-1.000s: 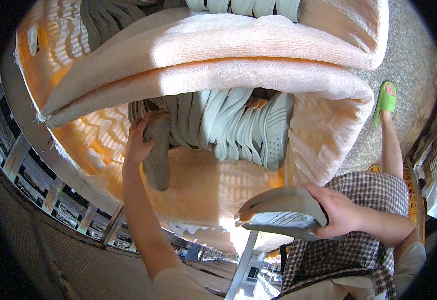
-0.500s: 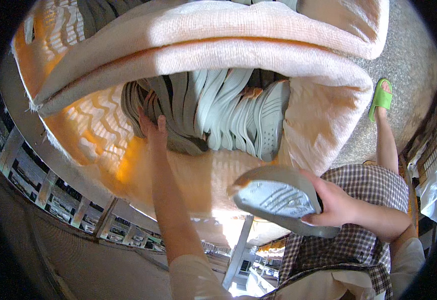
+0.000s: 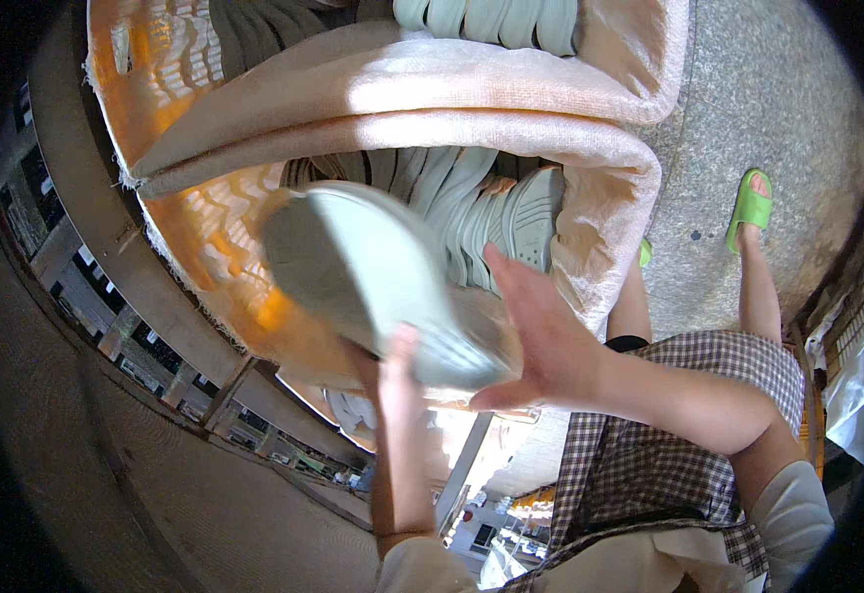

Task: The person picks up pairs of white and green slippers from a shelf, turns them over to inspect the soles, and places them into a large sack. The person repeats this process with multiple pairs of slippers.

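A pale grey shoe sole (image 3: pixel 392 267), blurred by motion, is held up in front of a cloth-lined basket (image 3: pixel 600 212). My left hand (image 3: pixel 399 381) is closed on its lower edge. At the sole's near right end, my right hand (image 3: pixel 555 341) has its thumb and fingers spread apart around the tip; whether it touches is unclear. Whether one sole or a stacked pair is held, I cannot tell. Behind it, several matching soles (image 3: pixel 491 217) stand packed on edge in the basket, light ones at right and shaded darker ones at left, partly hidden.
A second cloth-lined basket (image 3: pixel 639 59) with more soles (image 3: pixel 491 20) adjoins at the far side. Along the left runs a slatted frame (image 3: pixel 145 346). Green slippers (image 3: pixel 751 210) are on my feet on the concrete floor (image 3: pixel 708 148). A clear plastic bag (image 3: pixel 857 405) hangs at right.
My left hand has come out of the basket and now grips a sole. My right hand, earlier holding a sole, has moved left with its fingers spread. The view has shifted.
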Motion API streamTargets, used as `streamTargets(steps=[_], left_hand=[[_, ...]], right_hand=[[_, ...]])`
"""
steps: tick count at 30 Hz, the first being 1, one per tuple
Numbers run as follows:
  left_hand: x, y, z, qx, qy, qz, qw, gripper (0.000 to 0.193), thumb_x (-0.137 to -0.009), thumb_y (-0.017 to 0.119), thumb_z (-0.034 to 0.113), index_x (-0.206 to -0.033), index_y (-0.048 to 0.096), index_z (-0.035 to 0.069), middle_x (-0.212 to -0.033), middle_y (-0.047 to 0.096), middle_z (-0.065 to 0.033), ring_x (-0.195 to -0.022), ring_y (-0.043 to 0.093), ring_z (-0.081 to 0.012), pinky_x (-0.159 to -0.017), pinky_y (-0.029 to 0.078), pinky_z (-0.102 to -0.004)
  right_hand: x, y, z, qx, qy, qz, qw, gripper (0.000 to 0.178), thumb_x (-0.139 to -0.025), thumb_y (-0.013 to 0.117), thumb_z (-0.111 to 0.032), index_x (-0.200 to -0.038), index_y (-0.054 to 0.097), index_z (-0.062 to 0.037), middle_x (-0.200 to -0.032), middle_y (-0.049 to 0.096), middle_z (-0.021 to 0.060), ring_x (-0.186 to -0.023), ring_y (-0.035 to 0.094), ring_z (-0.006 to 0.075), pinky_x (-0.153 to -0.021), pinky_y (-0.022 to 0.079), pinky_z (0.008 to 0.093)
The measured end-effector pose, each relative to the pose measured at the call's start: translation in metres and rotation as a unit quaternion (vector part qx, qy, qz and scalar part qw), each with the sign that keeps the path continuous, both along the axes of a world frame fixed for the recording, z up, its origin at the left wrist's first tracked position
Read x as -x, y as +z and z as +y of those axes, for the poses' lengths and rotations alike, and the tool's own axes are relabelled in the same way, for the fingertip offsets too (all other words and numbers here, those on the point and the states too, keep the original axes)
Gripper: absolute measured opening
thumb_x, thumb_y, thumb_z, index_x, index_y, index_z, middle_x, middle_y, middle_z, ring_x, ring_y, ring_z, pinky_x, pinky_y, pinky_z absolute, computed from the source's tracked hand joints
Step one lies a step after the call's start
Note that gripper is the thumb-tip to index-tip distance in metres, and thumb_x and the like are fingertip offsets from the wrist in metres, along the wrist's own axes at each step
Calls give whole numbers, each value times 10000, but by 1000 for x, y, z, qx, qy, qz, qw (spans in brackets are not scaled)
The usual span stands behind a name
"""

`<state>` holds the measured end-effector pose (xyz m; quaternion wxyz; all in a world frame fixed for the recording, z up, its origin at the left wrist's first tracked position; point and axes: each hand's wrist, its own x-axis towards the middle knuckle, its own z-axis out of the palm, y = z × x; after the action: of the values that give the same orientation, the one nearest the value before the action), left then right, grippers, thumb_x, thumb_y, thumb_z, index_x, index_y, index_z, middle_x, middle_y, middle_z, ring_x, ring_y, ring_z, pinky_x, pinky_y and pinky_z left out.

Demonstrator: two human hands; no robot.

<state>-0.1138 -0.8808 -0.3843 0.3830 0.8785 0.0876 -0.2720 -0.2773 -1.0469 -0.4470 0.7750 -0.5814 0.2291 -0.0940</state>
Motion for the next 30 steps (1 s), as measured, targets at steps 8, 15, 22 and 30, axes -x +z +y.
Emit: streamTargets(steps=[8, 15, 22, 30], left_hand=[[-226, -67, 88, -422, -310, -386, 759, 840, -815, 688, 398, -1410, 215, 40, -1365, 366, -284, -1269, 344, -406, -1019, 337, -471], [-270, -159, 165, -204, -240, -143, 938, 786, -933, 472, 467, -1454, 98, 10, -1461, 229, -281, -1348, 261, -394, -1071, 275, -414], [-242, -118, 140, -282, -301, -45, 910, 839, -944, 460, 467, -1473, -26, 35, -1525, 148, -165, -1395, 193, -295, -1118, 215, -384], [94, -23, -45, -143, -134, -235, 952, 594, -917, 535, 298, -1369, 301, -7, -1264, 479, -189, -1156, 476, -306, -1024, 352, -385]], right_hand=[[45, -72, -20, 423, -57, 33, 904, 479, -737, 610, -470, -1059, 606, -115, -1200, 567, 80, -1162, 478, 274, -1028, 235, 478], [40, -94, 0, 493, -97, 37, 864, 221, -741, 595, -354, -803, 651, -150, -1002, 661, 4, -1009, 591, 199, -1076, 145, 458], [42, -84, -5, 466, -99, 21, 879, 234, -702, 642, -349, -837, 652, -159, -1113, 605, 4, -1089, 538, 166, -1055, 175, 456], [133, 11, -94, 295, 31, -61, 953, 301, -720, 673, -228, -983, 613, -96, -1057, 590, 65, -951, 543, 270, -802, 423, 426]])
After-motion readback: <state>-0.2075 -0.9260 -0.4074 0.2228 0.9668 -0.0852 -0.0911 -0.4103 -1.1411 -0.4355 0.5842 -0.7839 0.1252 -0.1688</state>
